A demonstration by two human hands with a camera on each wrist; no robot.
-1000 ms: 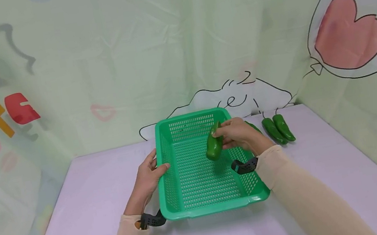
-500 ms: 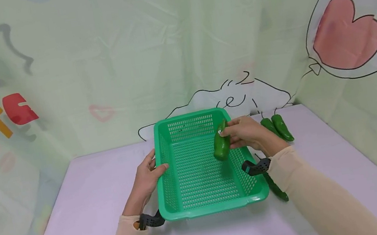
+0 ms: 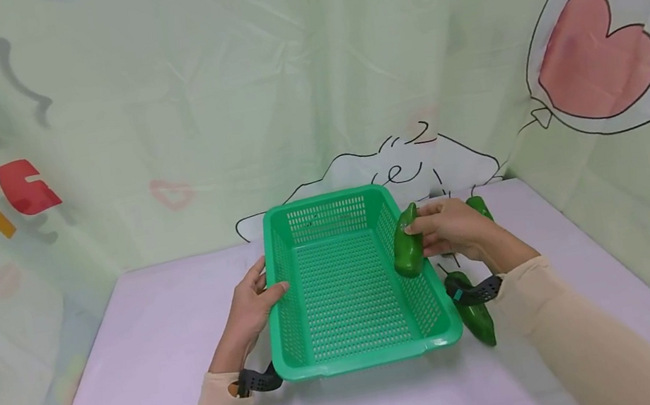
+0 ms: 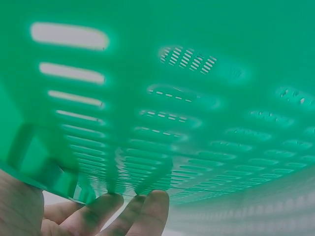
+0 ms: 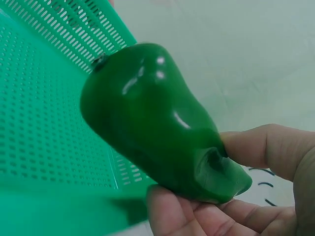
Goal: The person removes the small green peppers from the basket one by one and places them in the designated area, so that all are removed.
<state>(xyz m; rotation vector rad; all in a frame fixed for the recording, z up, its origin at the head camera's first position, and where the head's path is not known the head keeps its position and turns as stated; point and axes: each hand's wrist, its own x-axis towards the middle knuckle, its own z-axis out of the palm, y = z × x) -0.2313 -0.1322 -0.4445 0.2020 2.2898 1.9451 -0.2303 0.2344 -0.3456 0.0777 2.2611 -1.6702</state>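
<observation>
A green plastic basket (image 3: 377, 357) with slotted walls is tilted toward me above the table. My left hand (image 3: 247, 308) grips its left side, the thumb over the rim and the fingertips (image 4: 156, 199) against the outside. At the basket's right wall my right hand (image 3: 462, 233) pinches a glossy green pepper (image 3: 407, 242) by its narrow end. In the right wrist view that pepper (image 5: 147, 118) shows its broad stem end pointing away from the hand. Another green pepper (image 3: 478, 322) lies on the table beside the basket, partly under the wrist strap.
Behind my right hand part of a further green pepper (image 3: 478, 207) shows; the hand covers what lies around it. The pale lilac table (image 3: 150, 353) extends on both sides of the basket. A printed curtain (image 3: 256, 99) hangs along the table's back edge.
My right hand has carried the pepper rightward, from over the basket's middle to its right wall. The pepper lying beside the basket has come into view. My left hand and the basket stay nearly still.
</observation>
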